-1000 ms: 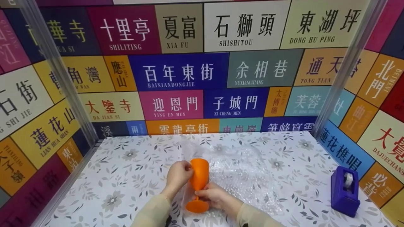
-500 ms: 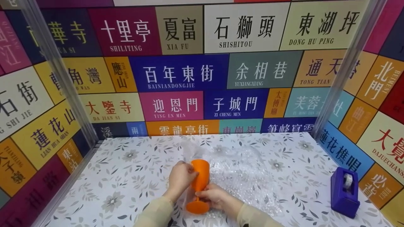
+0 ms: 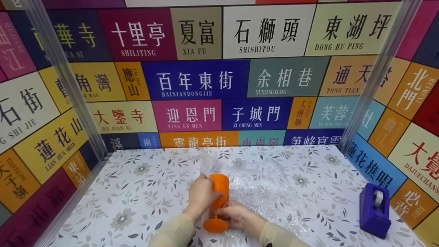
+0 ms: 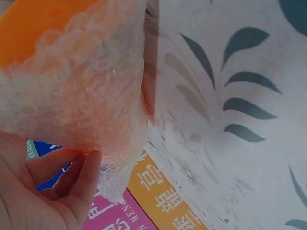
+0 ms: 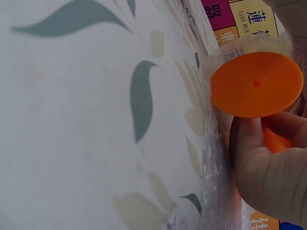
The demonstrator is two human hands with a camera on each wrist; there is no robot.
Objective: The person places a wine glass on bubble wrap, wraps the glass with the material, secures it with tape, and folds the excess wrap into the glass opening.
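An orange plastic goblet point(image 3: 221, 187) lies over a sheet of clear bubble wrap point(image 3: 267, 192), its round foot point(image 5: 256, 85) toward the person. My left hand point(image 3: 202, 193) is at the left of the bowl and partly covers it. In the left wrist view, the fingers of that hand pinch the edge of the bubble wrap point(image 4: 86, 91), which is folded up against the orange goblet. My right hand point(image 3: 240, 214) holds the goblet's stem between thumb and fingers, just above the foot. In the right wrist view, bubble wrap lies beneath and behind the foot.
A purple tape dispenser point(image 3: 374, 210) with a roll of tape stands at the right side of the table. The table point(image 3: 137, 192) has a white floral cover. Walls of coloured signs point(image 3: 195, 79) enclose the back and sides, with clear strips at the corners.
My left hand has moved a little to the right over the goblet's bowl, bringing the wrap's left edge with it. The goblet has shifted slightly right; my right hand stays at the stem.
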